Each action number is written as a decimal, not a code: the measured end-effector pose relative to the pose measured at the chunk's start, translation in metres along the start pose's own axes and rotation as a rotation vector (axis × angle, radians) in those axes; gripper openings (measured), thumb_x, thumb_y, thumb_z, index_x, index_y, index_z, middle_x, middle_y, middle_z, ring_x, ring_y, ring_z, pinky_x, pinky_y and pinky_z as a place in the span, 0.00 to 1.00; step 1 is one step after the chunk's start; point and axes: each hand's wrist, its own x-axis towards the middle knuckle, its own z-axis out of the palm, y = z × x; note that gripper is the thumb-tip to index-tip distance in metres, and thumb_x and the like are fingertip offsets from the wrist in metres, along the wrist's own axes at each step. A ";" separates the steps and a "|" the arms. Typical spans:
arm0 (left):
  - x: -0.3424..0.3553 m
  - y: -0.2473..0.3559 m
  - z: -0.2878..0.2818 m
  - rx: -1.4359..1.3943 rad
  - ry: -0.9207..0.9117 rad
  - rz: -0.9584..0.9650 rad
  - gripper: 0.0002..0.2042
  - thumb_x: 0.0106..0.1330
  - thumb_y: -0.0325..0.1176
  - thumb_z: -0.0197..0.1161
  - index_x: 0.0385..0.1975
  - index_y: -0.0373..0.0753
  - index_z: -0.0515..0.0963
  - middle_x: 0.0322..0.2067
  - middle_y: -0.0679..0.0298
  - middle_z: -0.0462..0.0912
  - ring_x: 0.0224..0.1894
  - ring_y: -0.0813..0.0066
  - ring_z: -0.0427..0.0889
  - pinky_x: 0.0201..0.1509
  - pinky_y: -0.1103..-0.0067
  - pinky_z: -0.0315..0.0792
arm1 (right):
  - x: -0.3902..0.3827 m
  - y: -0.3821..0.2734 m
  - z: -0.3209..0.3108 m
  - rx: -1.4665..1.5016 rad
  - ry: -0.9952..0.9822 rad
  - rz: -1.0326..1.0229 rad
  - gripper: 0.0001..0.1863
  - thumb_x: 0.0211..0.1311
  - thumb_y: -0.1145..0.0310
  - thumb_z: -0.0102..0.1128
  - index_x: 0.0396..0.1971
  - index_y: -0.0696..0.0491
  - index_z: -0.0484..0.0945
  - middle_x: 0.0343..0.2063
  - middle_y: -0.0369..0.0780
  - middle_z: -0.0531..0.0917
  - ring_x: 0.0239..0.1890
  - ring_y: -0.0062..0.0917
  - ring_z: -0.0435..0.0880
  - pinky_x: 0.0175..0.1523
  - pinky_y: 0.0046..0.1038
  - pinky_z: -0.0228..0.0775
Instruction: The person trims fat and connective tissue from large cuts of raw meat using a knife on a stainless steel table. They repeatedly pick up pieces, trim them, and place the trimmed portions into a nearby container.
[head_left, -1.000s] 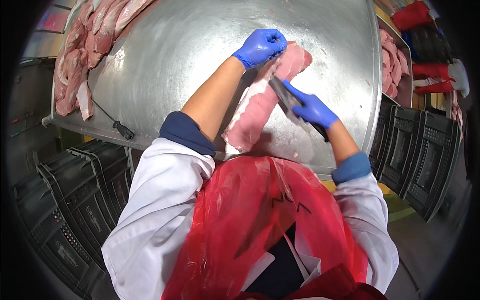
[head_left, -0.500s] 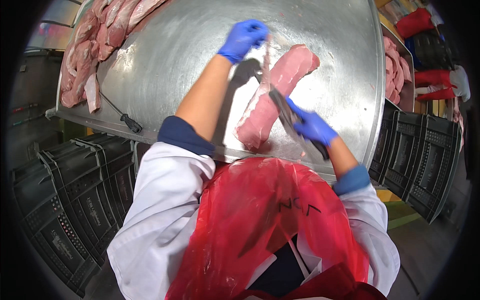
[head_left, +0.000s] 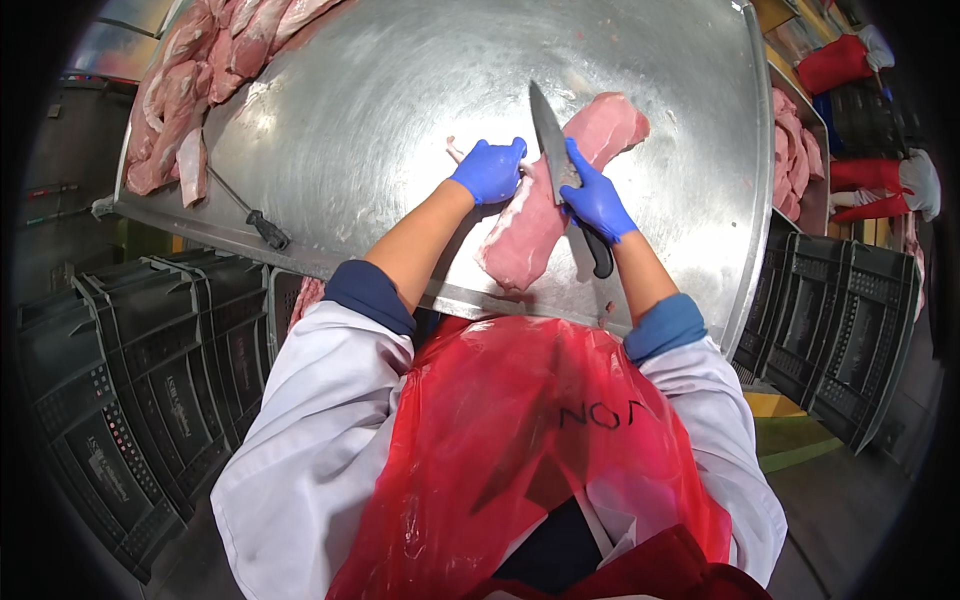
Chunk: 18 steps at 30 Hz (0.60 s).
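Note:
A long piece of raw pink meat (head_left: 530,240) lies aslant on the steel table (head_left: 370,110), with a whitish strip along its left side. My left hand (head_left: 490,172), in a blue glove, is closed on that fatty strip (head_left: 455,149), whose loose end sticks out to the left of the fist. In my right hand (head_left: 598,200), also gloved in blue, is a knife (head_left: 546,130) with a broad blade and black handle. Its blade points away from me and lies over the middle of the meat, close to my left fingers.
Several raw meat pieces (head_left: 180,100) are heaped at the table's far left, beside a sharpening steel (head_left: 262,226). Black crates (head_left: 150,360) stand at the left, more crates (head_left: 830,320) at the right. Another meat-filled container (head_left: 792,150) and people in red aprons are beyond the right edge.
My left hand has come down toward me, against the meat's left side. My right hand has moved up and left, and the knife blade now points more away from me.

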 end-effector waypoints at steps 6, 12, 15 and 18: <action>0.012 0.005 -0.023 0.078 0.068 0.120 0.10 0.66 0.34 0.54 0.41 0.35 0.70 0.29 0.47 0.84 0.35 0.44 0.84 0.39 0.59 0.77 | -0.061 0.009 -0.007 -0.283 -0.249 0.049 0.44 0.59 0.72 0.54 0.77 0.37 0.53 0.43 0.50 0.87 0.32 0.31 0.87 0.46 0.33 0.78; 0.008 0.034 -0.045 0.044 -0.025 0.189 0.10 0.65 0.33 0.56 0.44 0.39 0.71 0.28 0.53 0.85 0.34 0.47 0.84 0.40 0.63 0.77 | -0.022 0.007 0.016 -0.232 -0.177 0.008 0.43 0.61 0.72 0.55 0.77 0.35 0.53 0.32 0.45 0.86 0.28 0.26 0.85 0.40 0.31 0.78; -0.009 0.022 -0.053 -0.001 0.080 0.159 0.10 0.65 0.33 0.56 0.45 0.41 0.70 0.28 0.52 0.84 0.34 0.46 0.84 0.40 0.61 0.76 | -0.068 0.021 0.014 -0.356 -0.272 0.017 0.42 0.64 0.72 0.55 0.77 0.34 0.53 0.25 0.40 0.83 0.24 0.20 0.81 0.36 0.28 0.77; -0.026 0.025 -0.059 -0.105 0.146 0.192 0.10 0.66 0.33 0.56 0.45 0.41 0.70 0.28 0.50 0.83 0.34 0.45 0.83 0.39 0.60 0.76 | -0.103 0.051 0.007 -0.288 -0.358 -0.140 0.41 0.64 0.69 0.54 0.77 0.36 0.51 0.27 0.48 0.84 0.27 0.30 0.85 0.41 0.32 0.78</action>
